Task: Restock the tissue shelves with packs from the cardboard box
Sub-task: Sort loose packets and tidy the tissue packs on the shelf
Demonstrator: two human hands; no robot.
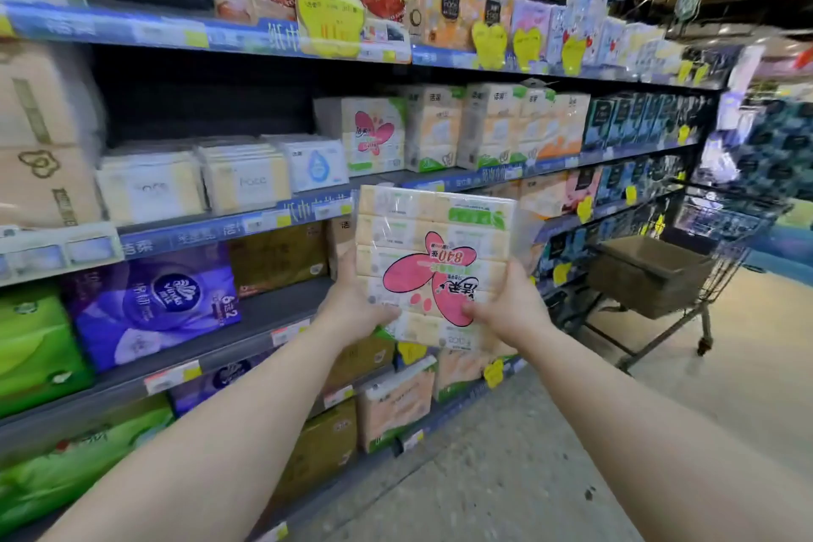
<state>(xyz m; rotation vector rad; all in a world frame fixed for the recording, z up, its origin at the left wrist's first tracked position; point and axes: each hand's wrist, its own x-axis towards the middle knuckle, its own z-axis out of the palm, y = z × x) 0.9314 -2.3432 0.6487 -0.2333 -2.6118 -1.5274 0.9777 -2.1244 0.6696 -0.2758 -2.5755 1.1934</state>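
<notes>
Two hands hold one tissue pack [433, 264] upside down before the shelf edge [308, 207]: our left hand [356, 304] and right hand [506, 308] grasp its lower corners. A cardboard box [646, 273] sits in the cart [704, 242].

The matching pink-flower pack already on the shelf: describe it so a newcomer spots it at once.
Start at the middle shelf, the one with the dark empty gap on its left. Just right of that gap stands the pink-flower pack, upright at the front. Its neighbours lack the flower: low white packs to its left, pale orange-and-green packs to its right.
</notes>
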